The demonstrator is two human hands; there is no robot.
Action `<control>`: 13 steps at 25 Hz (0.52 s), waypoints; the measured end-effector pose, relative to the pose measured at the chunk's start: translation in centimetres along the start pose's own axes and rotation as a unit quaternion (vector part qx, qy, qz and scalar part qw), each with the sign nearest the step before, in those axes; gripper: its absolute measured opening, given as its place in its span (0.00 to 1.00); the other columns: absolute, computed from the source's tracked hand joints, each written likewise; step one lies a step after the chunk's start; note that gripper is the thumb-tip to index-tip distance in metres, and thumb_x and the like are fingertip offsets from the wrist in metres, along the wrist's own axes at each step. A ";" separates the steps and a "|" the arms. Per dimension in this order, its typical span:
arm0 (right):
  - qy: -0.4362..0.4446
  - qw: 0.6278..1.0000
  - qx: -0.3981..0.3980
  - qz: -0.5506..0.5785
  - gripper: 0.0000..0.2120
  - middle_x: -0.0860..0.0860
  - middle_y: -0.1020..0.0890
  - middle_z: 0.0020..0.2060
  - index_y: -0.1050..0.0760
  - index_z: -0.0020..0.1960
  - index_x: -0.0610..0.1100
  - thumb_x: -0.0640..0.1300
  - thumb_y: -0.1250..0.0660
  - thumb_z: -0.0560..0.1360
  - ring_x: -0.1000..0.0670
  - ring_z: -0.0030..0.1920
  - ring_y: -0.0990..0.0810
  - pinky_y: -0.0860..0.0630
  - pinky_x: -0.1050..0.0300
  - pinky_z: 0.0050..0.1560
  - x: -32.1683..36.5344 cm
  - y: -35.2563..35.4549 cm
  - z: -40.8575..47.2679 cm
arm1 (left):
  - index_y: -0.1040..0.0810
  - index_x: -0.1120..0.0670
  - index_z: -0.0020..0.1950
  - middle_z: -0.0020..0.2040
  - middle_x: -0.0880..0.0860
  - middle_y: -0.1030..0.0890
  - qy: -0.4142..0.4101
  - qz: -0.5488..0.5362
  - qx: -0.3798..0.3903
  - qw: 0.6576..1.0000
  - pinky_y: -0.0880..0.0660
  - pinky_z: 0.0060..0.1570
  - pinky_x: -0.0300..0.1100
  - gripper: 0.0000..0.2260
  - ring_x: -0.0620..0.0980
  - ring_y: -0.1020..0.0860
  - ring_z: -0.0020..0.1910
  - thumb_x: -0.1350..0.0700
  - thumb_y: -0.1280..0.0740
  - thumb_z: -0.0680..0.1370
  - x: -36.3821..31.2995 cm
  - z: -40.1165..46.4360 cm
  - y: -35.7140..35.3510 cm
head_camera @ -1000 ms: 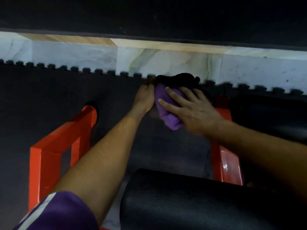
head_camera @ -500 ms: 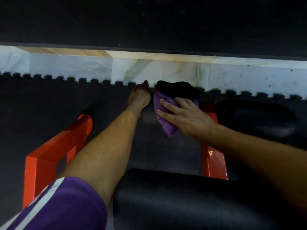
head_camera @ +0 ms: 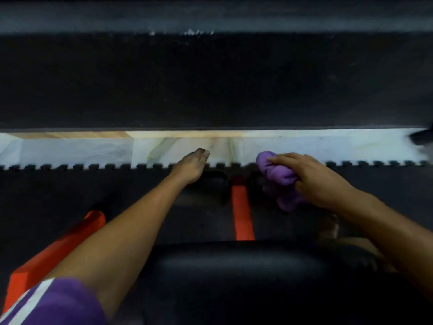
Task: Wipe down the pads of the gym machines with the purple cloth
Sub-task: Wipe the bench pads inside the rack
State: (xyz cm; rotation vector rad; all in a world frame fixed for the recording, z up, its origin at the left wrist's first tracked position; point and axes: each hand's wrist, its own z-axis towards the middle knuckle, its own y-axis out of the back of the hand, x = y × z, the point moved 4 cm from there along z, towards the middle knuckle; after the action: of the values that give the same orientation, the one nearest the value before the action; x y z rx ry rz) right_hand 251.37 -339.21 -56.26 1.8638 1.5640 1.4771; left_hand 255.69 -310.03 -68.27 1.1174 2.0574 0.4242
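Right hand [head_camera: 314, 181] grips the purple cloth [head_camera: 280, 178] (bunched); left hand [head_camera: 191, 168] flat, seemingly touching nothing.

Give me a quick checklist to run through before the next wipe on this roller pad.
1. Purple cloth in hand: ok, the right hand grips it bunched.
2. Cloth on the right roller pad: cannot tell, dark and blurred there.
3. Left hand holding nothing: ok, fingers straight, over the left roller pad.
4. Left hand steadying that pad: cannot tell, contact is hidden.
5. Orange bar between the pads out of the cloth's way: ok, it lies left of the cloth.
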 end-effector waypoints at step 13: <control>-0.143 0.929 -0.330 0.091 0.12 0.57 0.17 0.41 0.18 0.56 0.55 0.41 0.33 0.78 0.61 0.35 0.20 0.21 0.59 0.34 -14.1 22.1 -17.4 | 0.26 0.46 0.72 0.65 0.45 0.20 -0.265 -0.060 0.045 0.961 0.25 0.66 0.47 0.17 0.45 0.21 0.63 0.45 0.35 0.84 -34.5 -5.8 -5.1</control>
State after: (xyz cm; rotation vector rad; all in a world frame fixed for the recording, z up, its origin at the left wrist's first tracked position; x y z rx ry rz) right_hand 250.85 -365.77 -39.38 1.7254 0.6525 1.4723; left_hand 260.31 -340.91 -51.76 1.0164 1.6654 -0.0350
